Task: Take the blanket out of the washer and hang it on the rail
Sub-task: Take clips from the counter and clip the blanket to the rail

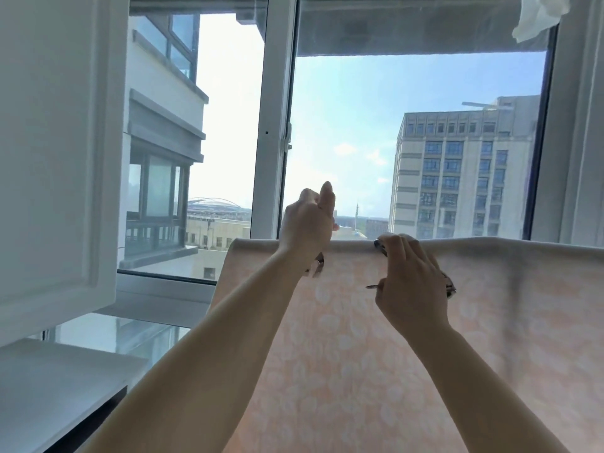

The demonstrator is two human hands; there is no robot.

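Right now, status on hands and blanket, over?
Left hand raised at the fold, grip unclear. Right hand working a metal clip on the top edge. Blanket draped over, rail hidden. Nothing in the way.

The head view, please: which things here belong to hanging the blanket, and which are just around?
Belongs to the job:
blanket, draped over a hidden support
left hand
right hand, holding what looks like a clip

Just around:
window frame
white cloth, top right
white cabinet door
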